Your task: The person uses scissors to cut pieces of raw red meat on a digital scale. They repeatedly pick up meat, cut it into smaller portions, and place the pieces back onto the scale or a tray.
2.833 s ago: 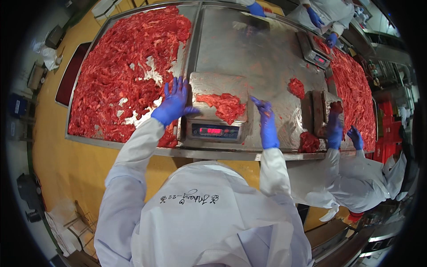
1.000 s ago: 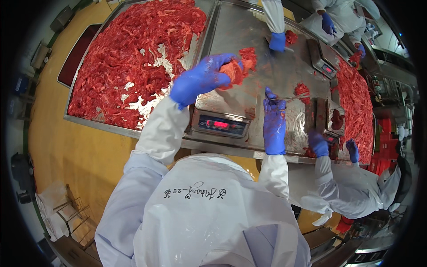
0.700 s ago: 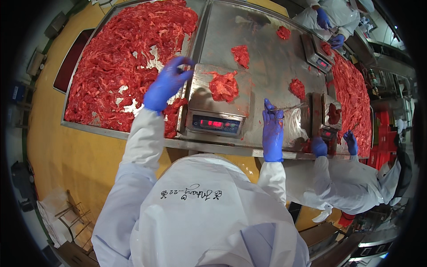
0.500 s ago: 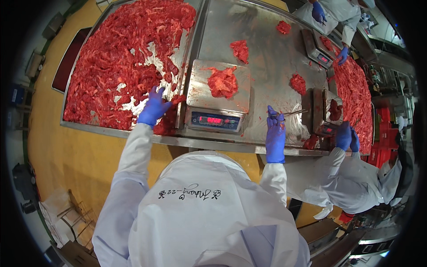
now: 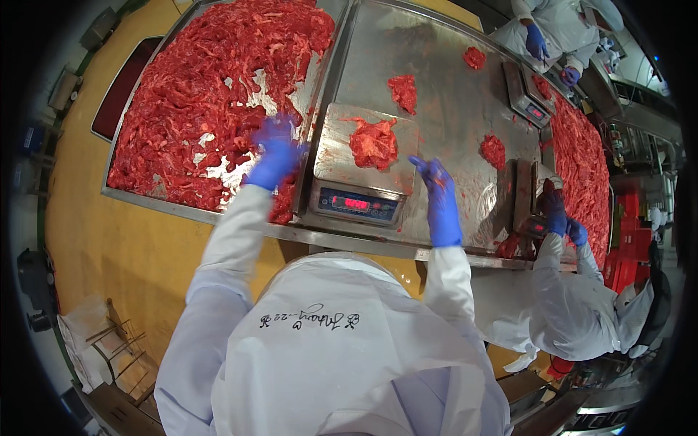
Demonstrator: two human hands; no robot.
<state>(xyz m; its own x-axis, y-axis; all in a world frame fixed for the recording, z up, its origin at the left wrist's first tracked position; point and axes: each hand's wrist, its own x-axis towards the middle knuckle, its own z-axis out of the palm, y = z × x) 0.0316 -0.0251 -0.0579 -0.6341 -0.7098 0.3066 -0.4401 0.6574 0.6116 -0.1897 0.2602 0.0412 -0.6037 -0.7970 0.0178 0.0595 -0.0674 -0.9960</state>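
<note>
My left hand (image 5: 273, 156), in a blue glove, is over the right edge of a big heap of raw red meat strips (image 5: 196, 94). Motion smears its fingers. To its right stands a steel weighing scale (image 5: 361, 203) with a lit red display; a flat piece of meat (image 5: 374, 144) lies on its pan. My right hand (image 5: 441, 203), also blue-gloved, is just right of the scale, index finger stretched toward the pan. Its other fingers look bent round something small, partly hidden, which I cannot make out.
Small meat portions (image 5: 403, 94), (image 5: 492, 151) lie on the steel table (image 5: 447, 109). Two more scales (image 5: 525, 94) stand at the right, by another meat heap (image 5: 582, 160). One co-worker (image 5: 582, 312) works at the near right, another (image 5: 560, 33) at the far right. A raised rim (image 5: 320, 116) divides the table.
My left hand has moved right and up, toward the scale. My right hand has shifted toward the scale and tilted left; the thin metal tool seen in it no longer shows.
</note>
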